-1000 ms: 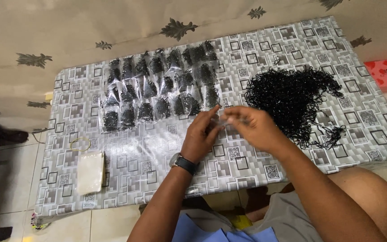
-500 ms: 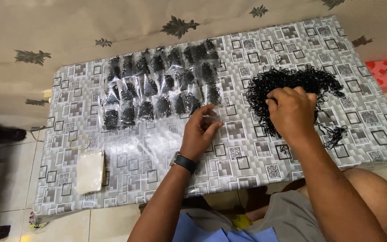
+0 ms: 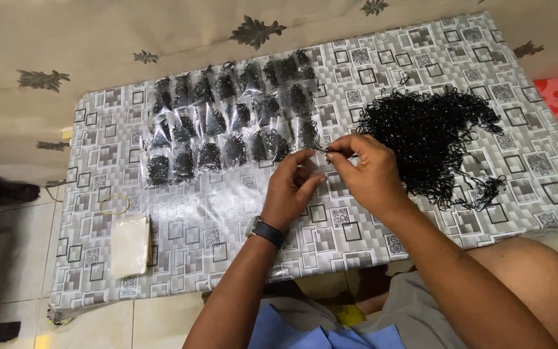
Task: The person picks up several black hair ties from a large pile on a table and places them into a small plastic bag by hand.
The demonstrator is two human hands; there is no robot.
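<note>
Grey patterned tablecloth [image 3: 182, 226] covers the low table. Left hand [image 3: 295, 190] and right hand [image 3: 366, 171] meet at centre, fingertips pinched on a small clear bag [image 3: 321, 150] and black bands from the loose pile [image 3: 431, 139] at right. Best kept pinched tight, held level.

A home used for piecework: a low table [image 3: 421, 232] in patterned oilcloth on a tiled floor [image 3: 8, 258], beside a leaf-print wall [image 3: 130, 32].
</note>
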